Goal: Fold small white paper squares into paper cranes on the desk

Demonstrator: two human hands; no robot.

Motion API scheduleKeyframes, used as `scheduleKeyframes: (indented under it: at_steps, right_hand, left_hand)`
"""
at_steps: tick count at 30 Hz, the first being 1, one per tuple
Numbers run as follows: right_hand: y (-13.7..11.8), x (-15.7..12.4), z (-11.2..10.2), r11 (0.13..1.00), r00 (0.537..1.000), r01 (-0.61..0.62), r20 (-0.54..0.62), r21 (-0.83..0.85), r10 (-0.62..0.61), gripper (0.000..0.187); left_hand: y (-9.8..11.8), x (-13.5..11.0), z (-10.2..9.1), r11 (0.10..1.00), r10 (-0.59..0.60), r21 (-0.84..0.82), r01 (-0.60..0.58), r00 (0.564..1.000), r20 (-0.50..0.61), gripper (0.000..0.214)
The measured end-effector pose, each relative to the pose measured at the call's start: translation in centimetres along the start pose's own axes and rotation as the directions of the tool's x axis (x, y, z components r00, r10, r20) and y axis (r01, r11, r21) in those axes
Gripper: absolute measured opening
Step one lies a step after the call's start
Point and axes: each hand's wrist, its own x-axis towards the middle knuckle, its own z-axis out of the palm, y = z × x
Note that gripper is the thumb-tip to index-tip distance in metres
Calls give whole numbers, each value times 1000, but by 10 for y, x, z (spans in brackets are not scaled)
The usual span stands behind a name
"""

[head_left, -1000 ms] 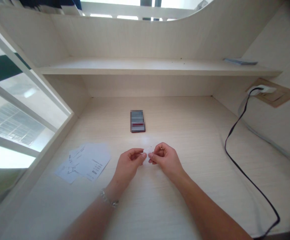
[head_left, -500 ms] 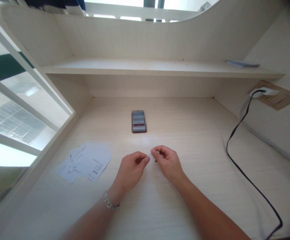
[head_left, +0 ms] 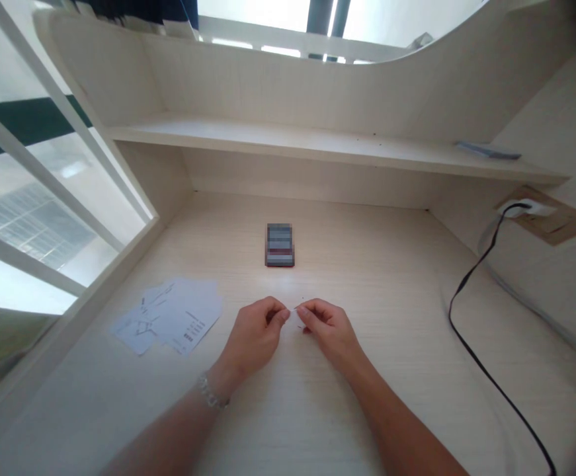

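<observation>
Between my two hands is a small white piece, apparently paper (head_left: pixel 294 318), mostly covered by the fingers. My left hand (head_left: pixel 256 332), with a bracelet (head_left: pixel 211 391) at the wrist, pinches its left side between thumb and forefinger. From the other side my right hand (head_left: pixel 331 329) pinches it with thumb and fingertips. Both hands are just above the desk (head_left: pixel 288 423), close together. Beyond them lies a dark rectangular object (head_left: pixel 280 245) with a blurred-out face. Several printed white sheets (head_left: pixel 188 311) overlap on the desk to the left.
A shelf (head_left: pixel 288 139) runs across the back, with a thin flat item (head_left: pixel 489 151) at its right end. A black cable (head_left: pixel 471 347) drops from a wall socket (head_left: pixel 548 215) and trails along the right. White bars (head_left: pixel 44 165) border the left side.
The camera view has tilted slightly. My hands keep their pinch on the white piece, and its angle between the fingers has changed a little.
</observation>
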Motion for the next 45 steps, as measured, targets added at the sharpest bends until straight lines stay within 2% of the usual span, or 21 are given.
scheduleKeyframes:
  at_steps: [3, 7, 13, 18, 21, 23, 29, 36, 38, 41, 45]
  right_hand:
    - [1, 0, 1, 1000, 999, 4, -39, -4, -4, 26]
    - [1, 1, 1, 1000, 994, -5, -111, 1, 5, 26]
    - [0, 0, 1, 991, 997, -31, 79, 131, 21, 22]
    - [-4, -1, 0, 986, 997, -63, 60, 157, 54, 22]
    - [-5, -1, -3, 983, 993, -99, 81, 157, 88, 30]
    - [-4, -1, -5, 983, 993, -96, 90, 158, 82, 28]
    - [4, 3, -4, 993, 999, -53, -9, 107, 54, 30]
    - [6, 0, -4, 995, 992, -83, 99, 54, 77, 19]
    - [5, -2, -3, 996, 992, -85, 101, 31, 82, 18]
    - [6, -3, 1, 984, 991, -132, 40, 122, 128, 20]
    - [6, -2, 7, 956, 989, -100, -76, 276, 125, 21]
  left_hand:
    - [-1, 1, 1, 999, -22, -44, 21, 1000, -19, 20]
    - [-6, 3, 6, 969, -79, -231, 93, 994, 68, 25]
    - [-10, 5, 3, 961, -102, -249, 121, 991, 87, 25]
    - [-9, 6, 0, 931, -61, -353, 89, 994, 89, 23]
    - [-10, 6, 0, 938, -66, -336, 87, 995, 73, 22]
    - [-10, 6, 0, 944, -76, -315, 96, 994, 74, 21]
    - [-10, 6, 3, 941, -94, -317, 115, 992, 82, 23]
    - [-11, 2, 0, 973, -85, -207, 99, 994, 74, 20]
    - [-10, 2, -3, 963, -100, -238, 124, 989, 110, 20]
    - [-8, 3, -4, 907, -139, -373, 197, 974, 176, 20]
    - [-11, 5, 1, 819, -123, -527, 225, 967, 222, 20]
